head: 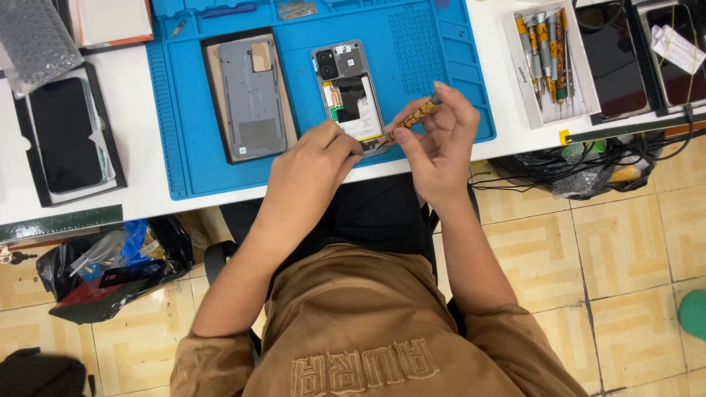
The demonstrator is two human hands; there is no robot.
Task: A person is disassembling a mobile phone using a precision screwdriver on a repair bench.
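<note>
Opened phone point(350, 92) lies back-up on the blue repair mat point(434, 59), cover off: grey camera block on top, black and white parts inside, green board at left. Left hand point(312, 165) presses fingertips on its lower end. Right hand point(437, 136) pinches an orange patterned screwdriver point(412, 117), tip at the phone's bottom edge. Removed grey back cover point(251, 95) sits just left; screwdriver set tray point(548, 55) lies right, off the mat.

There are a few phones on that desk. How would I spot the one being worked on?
Find the blue work mat on the white table. Near its front edge lies the opened phone, circuitry and camera lenses exposed, with the left hand steadying its lower end and the right hand bringing a patterned screwdriver to it. The grey back cover beside it shows no electronics.
</note>
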